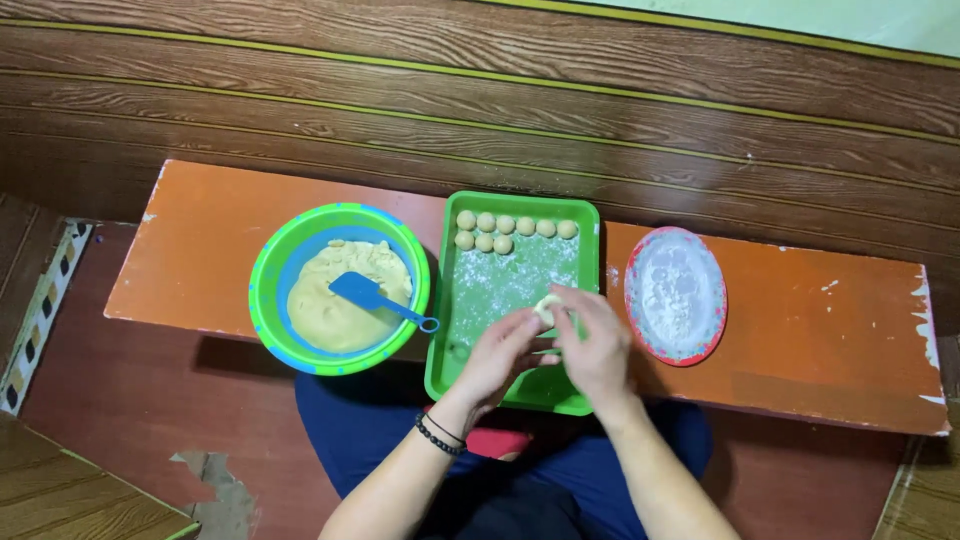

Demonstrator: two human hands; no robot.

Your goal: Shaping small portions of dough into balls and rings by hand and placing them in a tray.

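Observation:
Both of my hands meet over the near part of a green rectangular tray (590,250) dusted with flour. A small pale piece of dough (547,305) sits between the fingertips of my left hand (505,355) and my right hand (595,345). Several round dough balls (505,232) lie in two rows at the tray's far end. Left of the tray stands a green and blue bowl (270,270) of yellow dough (330,310) with a blue spatula (375,297) resting in it. A beaded bracelet circles my left wrist.
A red-rimmed plate (676,295) covered in white flour lies right of the tray. Everything rests on a low orange bench (830,340) with chipped paint, set against a dark wood-panelled wall (500,90). My legs in blue trousers are under the bench's near edge.

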